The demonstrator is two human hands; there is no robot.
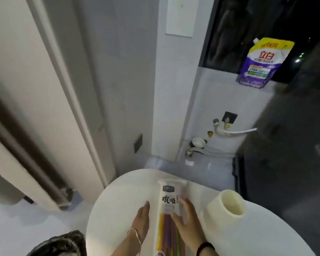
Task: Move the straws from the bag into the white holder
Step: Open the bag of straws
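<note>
At the left, the left hand (141,221) was seen laid flat and open on the round white table (118,196), fingers extended, just beside the bag and grasping nothing. The bag (169,202) of coloured straws (165,231) was found lying flat near the table's middle, its long axis running from the person toward the far edge, with the printed end pointed away. The right hand (186,220) was laid open over the bag's right side without clenching, and the white holder (227,205) was observed further right, tilted, well apart from the bag.
</note>
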